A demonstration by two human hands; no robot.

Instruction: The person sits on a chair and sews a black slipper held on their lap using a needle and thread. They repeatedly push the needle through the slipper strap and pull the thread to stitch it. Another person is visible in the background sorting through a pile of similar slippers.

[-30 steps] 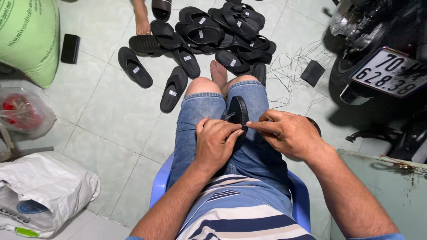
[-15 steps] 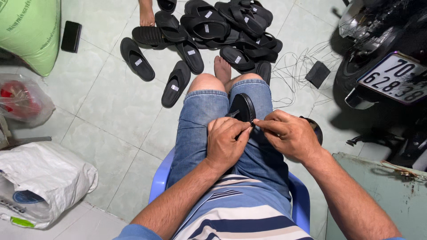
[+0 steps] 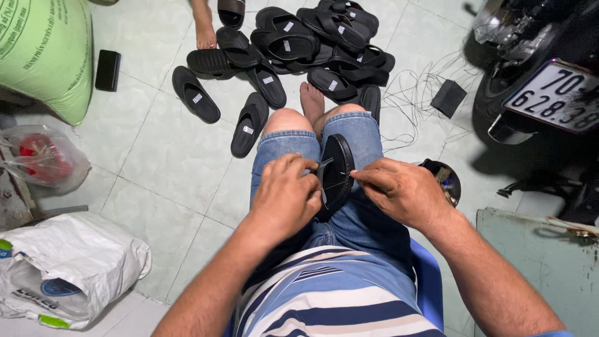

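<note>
We hold a black sandal (image 3: pixel 336 175) on edge on our lap. Our left hand (image 3: pixel 286 198) curls closed around its strap; our right hand (image 3: pixel 399 190) pinches its rim. More sandals (image 3: pixel 293 43) lie piled on the floor (image 3: pixel 162 150) ahead.

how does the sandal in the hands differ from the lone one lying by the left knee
The held sandal stands on edge on the lap, gripped by the left hand and right hand; the floor sandal lies flat on the tiles, untouched. The floor sandal shows a small white tag; none shows on the held sandal. Both are black.
</note>
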